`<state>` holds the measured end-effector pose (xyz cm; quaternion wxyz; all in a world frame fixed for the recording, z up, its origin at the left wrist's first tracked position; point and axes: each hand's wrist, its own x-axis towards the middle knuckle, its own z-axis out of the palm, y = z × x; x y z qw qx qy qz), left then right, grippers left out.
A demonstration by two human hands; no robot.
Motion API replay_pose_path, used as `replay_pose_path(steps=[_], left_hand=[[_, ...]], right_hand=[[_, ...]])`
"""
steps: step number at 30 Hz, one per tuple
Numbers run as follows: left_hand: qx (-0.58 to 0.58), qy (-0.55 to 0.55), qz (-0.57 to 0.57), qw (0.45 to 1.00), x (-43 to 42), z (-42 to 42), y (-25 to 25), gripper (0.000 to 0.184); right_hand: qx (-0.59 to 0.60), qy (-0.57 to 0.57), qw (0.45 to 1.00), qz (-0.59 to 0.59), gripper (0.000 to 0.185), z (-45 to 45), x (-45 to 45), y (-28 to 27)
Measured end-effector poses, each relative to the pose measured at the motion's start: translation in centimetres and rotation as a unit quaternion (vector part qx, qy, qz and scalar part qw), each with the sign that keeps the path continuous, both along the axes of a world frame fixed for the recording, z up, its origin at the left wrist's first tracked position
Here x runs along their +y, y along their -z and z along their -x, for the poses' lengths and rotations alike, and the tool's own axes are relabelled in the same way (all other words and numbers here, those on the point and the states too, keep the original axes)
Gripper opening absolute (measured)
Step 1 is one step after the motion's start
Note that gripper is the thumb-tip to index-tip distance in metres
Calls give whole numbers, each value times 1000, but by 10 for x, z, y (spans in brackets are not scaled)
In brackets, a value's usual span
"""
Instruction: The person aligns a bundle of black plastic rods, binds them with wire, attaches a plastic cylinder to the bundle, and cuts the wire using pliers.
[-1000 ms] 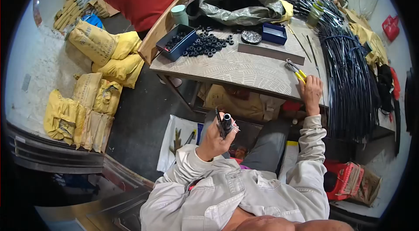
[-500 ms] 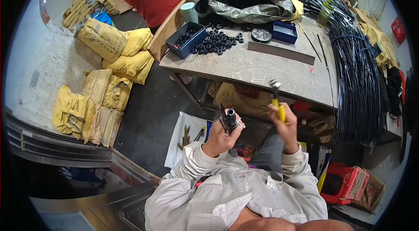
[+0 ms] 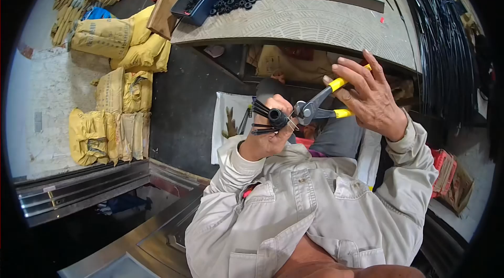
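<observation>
Well, the left hand [image 3: 270,141] is gripping a black spoked piece [image 3: 276,118] over the lap [image 3: 337,139], near the table [image 3: 315,23], and the right hand [image 3: 377,102] is loosely holding yellow-handled pincers [image 3: 307,112] with handles spread, their jaws sitting just beside some thin wires [image 3: 294,123].

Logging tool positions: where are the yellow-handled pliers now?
In the head view, just right of centre: the yellow-handled pliers are in the right hand, their metal end beside the black bundle in the left hand.
</observation>
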<state>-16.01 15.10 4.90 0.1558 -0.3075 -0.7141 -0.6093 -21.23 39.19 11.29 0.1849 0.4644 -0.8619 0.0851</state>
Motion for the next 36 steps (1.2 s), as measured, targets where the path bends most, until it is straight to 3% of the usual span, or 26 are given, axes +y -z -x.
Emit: replay_pose_path(steps=[6, 14, 20, 24, 33, 35, 36], left_hand=[[-87, 28, -78, 993, 13, -6, 5, 21], [-16, -34, 5, 999, 10, -4, -3, 20], [-9, -47, -9, 999, 11, -5, 0, 20], [-75, -28, -8, 997, 14, -6, 0, 19], [-163, 39, -84, 982, 14, -13, 5, 20], [-230, 39, -227, 946, 21, -15, 2, 25], [-231, 40, -225, 946, 21, -15, 0, 25]], right_hand=[[13, -34, 997, -66, 40, 5, 3, -18], [15, -27, 998, -51, 34, 7, 1, -15], [-20, -41, 997, -56, 35, 8, 3, -18], [-49, -50, 996, -59, 30, 14, 9, -19], [-34, -84, 996, -25, 23, 9, 10, -16], [-16, -89, 996, -21, 24, 7, 11, -18], [-10, -99, 994, -52, 26, 7, 12, -20]])
